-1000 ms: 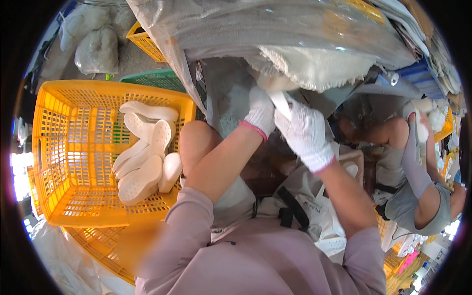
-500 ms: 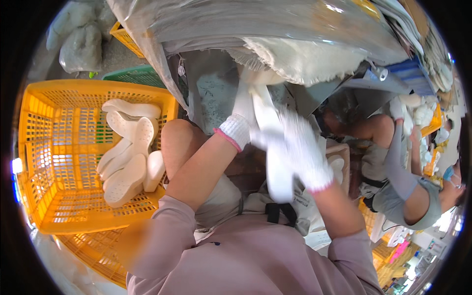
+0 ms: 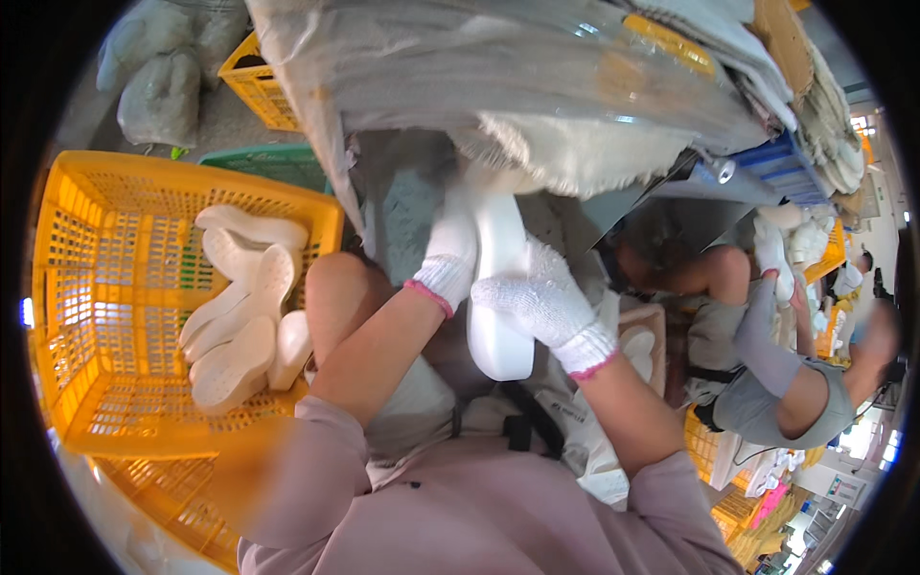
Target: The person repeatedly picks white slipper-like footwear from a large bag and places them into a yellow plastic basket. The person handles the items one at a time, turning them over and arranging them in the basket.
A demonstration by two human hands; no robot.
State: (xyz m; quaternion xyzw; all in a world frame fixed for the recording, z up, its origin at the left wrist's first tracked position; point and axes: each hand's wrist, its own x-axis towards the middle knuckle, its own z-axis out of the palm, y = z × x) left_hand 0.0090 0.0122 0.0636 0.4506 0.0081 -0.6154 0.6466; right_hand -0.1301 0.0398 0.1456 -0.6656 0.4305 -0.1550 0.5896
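Observation:
Both my hands wear white knit gloves with pink cuffs. My left hand grips the upper part of a white shoe sole, which stands upright in front of my chest. My right hand wraps around the same sole lower down on its right side. To my left an orange plastic crate holds several more white soles lying in a loose pile.
A bench covered with grey plastic sheet and white fleecy material hangs over my hands. Another person in white gloves sits at the right, by more orange crates. Grey sacks and a further orange crate lie at the back left.
The white sole has come down from under the fleecy material to chest height, with both hands staying on it. The view has shifted slightly.

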